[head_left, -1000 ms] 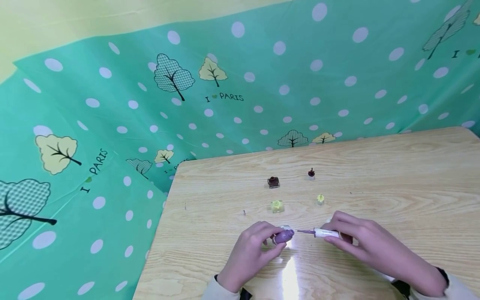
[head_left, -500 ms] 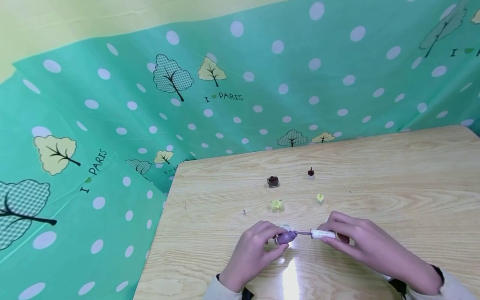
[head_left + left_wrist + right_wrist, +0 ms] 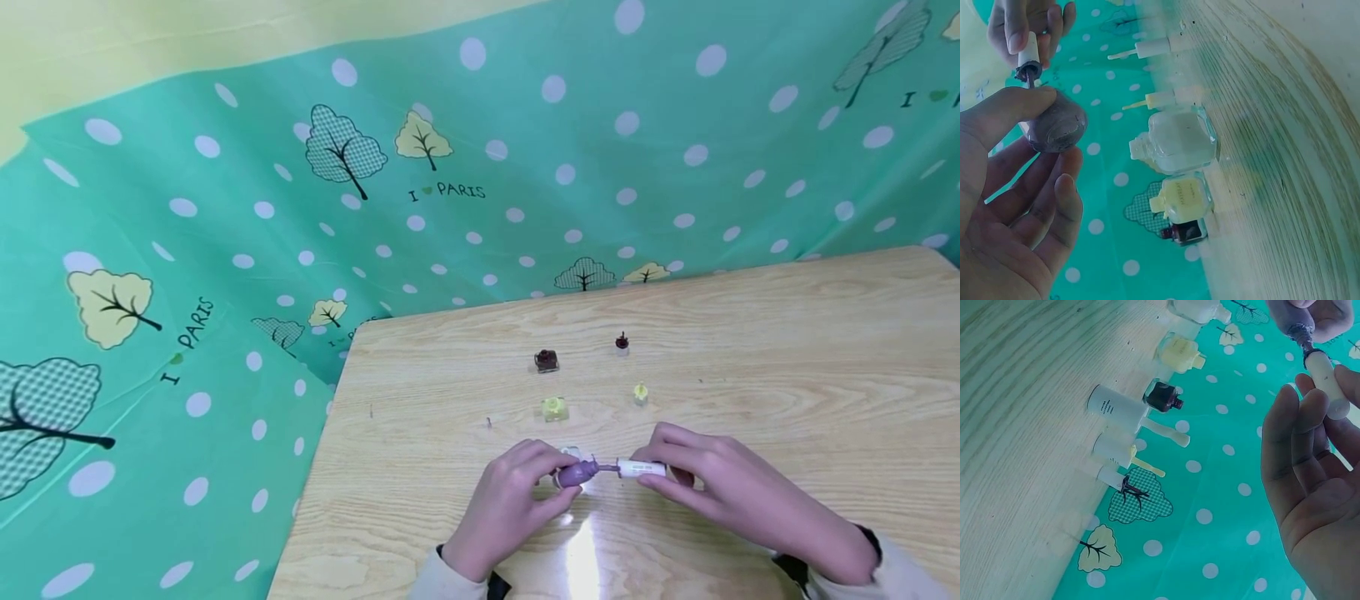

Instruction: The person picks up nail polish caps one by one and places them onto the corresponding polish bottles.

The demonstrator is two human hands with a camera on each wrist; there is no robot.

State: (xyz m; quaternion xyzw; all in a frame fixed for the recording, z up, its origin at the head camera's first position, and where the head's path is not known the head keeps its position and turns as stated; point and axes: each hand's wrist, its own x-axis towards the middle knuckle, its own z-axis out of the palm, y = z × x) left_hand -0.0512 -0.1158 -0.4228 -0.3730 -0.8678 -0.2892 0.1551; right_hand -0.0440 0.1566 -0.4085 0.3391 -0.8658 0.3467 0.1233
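My left hand pinches a small purple nail polish bottle between thumb and fingers. The bottle is tilted, its neck toward my right hand. That hand grips the white cap of a brush, also visible in the right wrist view as a white cap. A purple-coated brush stem runs from the cap to the bottle's neck, its tip apparently inside. A gap remains between cap and neck. Beyond my left hand stands an open bottle of white polish, partly hidden in the head view.
Open yellow and dark red polish bottles stand farther back on the wooden table. To their right, brush-up, stand the yellow brush cap and dark red brush cap. Another white cap shows in the right wrist view.
The right hand has moved left with the brush cap, and the left hand slightly right with the bottle. The brush, apart from the bottle before, now enters its neck.
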